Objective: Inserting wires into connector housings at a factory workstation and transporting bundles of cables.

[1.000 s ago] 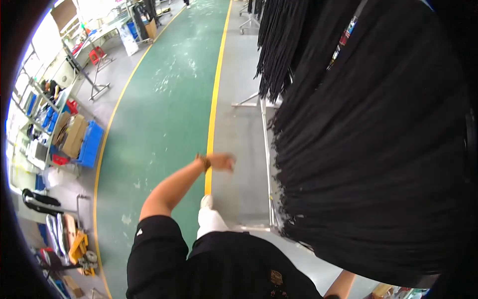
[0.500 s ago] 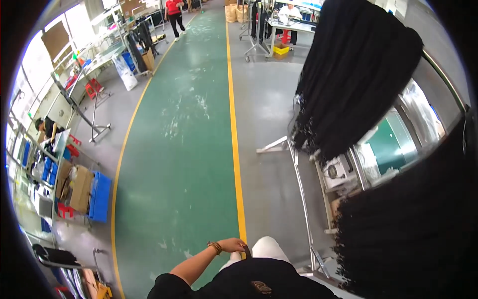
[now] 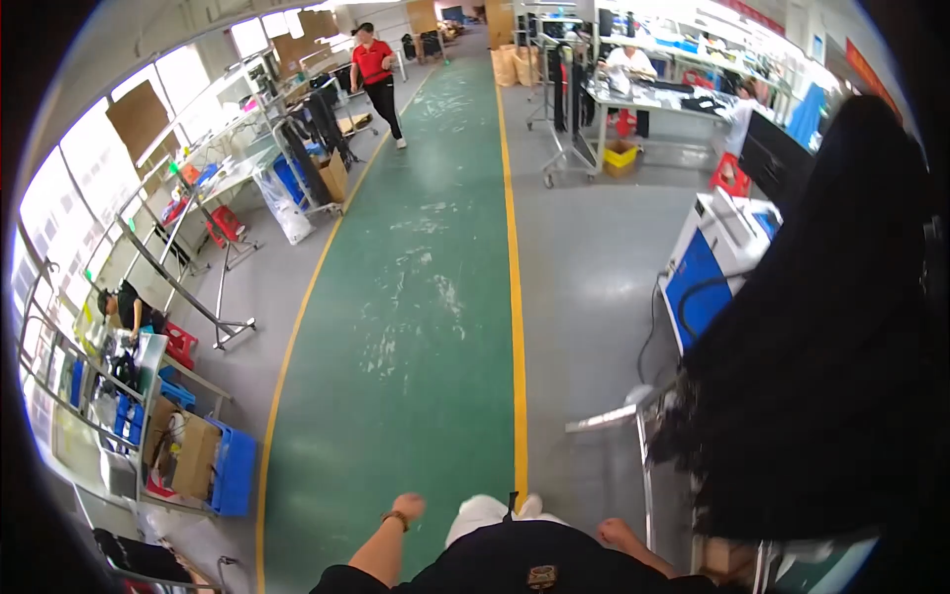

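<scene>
My left hand (image 3: 408, 506), with a beaded bracelet (image 3: 396, 519) at the wrist, swings out over the green walkway (image 3: 416, 396). Motion smears its fingers, and nothing shows in it. At the right of my body, my right hand (image 3: 616, 533) is curled closed with nothing visible in it. A short dark strap (image 3: 513, 503) sticks up at my waist between the hands, touched by neither. Nearest to my right hand is a metal rack (image 3: 645, 465) with a thick mass of black hanging strips (image 3: 811, 396).
Yellow lines (image 3: 517, 346) edge the walkway. A person in red (image 3: 374, 69) is on its far left side. At left stand a blue crate (image 3: 233, 470) and a metal stand (image 3: 228, 332). Right: a rack foot (image 3: 599, 421), a white-and-blue machine (image 3: 698, 277) and worktables (image 3: 643, 97).
My left hand has let go of the dark strap at my waist and moved left. My right hand has come into view. The view has tilted up, and the person in red appears nearer.
</scene>
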